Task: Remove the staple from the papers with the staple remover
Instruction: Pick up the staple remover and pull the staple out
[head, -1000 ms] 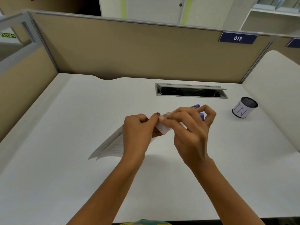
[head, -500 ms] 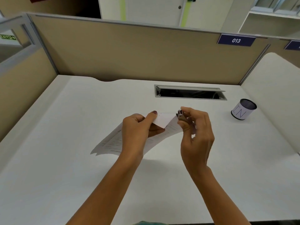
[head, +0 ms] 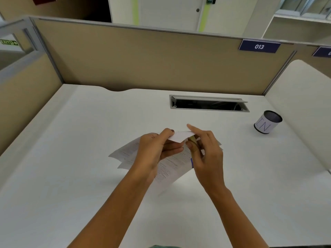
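A few printed white papers (head: 172,163) are held above the middle of the white desk, their top corner folded up. My left hand (head: 154,149) pinches that corner between thumb and fingers. My right hand (head: 206,151) is just to the right of it, its index finger stretched over the folded corner and its thumb against the paper's edge. The staple remover (head: 193,145) sits mostly hidden inside my right hand; only a metal part and a blue sliver show. The staple itself cannot be made out.
A small dark mesh cup (head: 267,122) with a white label stands at the right. A cable slot (head: 208,104) is cut into the desk behind my hands. Tan partition walls (head: 143,59) close the back and left; a white divider (head: 304,108) rises on the right.
My hands first drew apart, then my right hand came back to the folded corner with its index finger over it. The sheets below have fanned out and hang lower.
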A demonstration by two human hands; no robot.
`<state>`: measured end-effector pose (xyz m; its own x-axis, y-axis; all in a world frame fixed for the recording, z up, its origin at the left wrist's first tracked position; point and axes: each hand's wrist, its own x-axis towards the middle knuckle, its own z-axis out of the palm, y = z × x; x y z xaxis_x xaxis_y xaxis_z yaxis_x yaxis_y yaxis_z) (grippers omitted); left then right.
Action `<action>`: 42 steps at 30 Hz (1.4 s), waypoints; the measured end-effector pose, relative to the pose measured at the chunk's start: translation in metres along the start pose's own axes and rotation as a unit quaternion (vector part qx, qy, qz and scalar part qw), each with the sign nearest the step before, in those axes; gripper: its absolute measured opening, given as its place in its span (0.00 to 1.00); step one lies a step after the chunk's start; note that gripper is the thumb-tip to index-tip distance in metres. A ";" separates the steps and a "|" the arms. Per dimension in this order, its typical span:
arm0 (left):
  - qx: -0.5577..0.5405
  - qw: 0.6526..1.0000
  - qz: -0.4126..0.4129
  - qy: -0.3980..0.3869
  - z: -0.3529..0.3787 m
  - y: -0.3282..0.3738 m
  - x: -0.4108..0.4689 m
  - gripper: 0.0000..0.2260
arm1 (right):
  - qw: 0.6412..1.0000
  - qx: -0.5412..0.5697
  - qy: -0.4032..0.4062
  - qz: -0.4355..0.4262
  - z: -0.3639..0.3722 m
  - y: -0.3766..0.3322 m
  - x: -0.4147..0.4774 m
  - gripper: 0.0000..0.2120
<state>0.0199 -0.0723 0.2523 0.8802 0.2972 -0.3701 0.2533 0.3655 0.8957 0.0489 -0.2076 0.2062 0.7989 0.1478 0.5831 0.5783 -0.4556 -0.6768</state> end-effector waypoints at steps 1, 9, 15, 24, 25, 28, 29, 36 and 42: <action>0.000 1.000 -0.003 -0.006 0.000 0.001 0.000 0.06 | 1.000 -0.001 0.002 -0.001 0.000 -0.001 0.002 0.15; 0.168 0.956 0.200 0.130 -0.006 0.003 -0.001 0.10 | 0.999 0.023 0.022 0.043 -0.008 -0.005 0.019 0.09; 0.389 0.822 0.396 0.129 0.000 -0.001 0.001 0.22 | 0.999 0.025 0.004 0.044 -0.020 -0.012 0.032 0.09; 0.311 0.844 0.436 0.042 0.006 0.010 0.011 0.05 | 0.999 -0.038 -0.015 -0.009 -0.031 -0.018 0.043 0.11; 0.298 0.854 0.424 0.037 0.008 0.010 0.010 0.04 | 0.999 -0.037 -0.005 -0.013 -0.032 -0.018 0.043 0.12; 0.263 0.885 0.382 0.038 0.012 0.009 0.012 0.04 | 0.999 -0.022 0.036 -0.016 -0.032 -0.020 0.044 0.20; 0.252 0.897 0.361 0.043 0.013 0.008 0.014 0.05 | 0.999 -0.014 0.048 -0.009 -0.031 -0.020 0.045 0.21; 0.146 0.965 0.210 0.050 0.011 -0.003 0.031 0.05 | 0.996 0.040 0.062 0.056 -0.020 -0.015 0.038 0.12; 0.136 0.973 0.169 0.077 0.017 -0.012 0.038 0.11 | 0.994 0.043 0.054 0.086 -0.001 -0.008 0.028 0.11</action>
<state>0.0569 -0.0803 0.2312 0.8666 0.4959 -0.0562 0.0745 -0.0172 0.9971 0.0668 -0.2005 0.2287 0.8672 -0.0223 0.4975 0.4507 -0.3895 -0.8032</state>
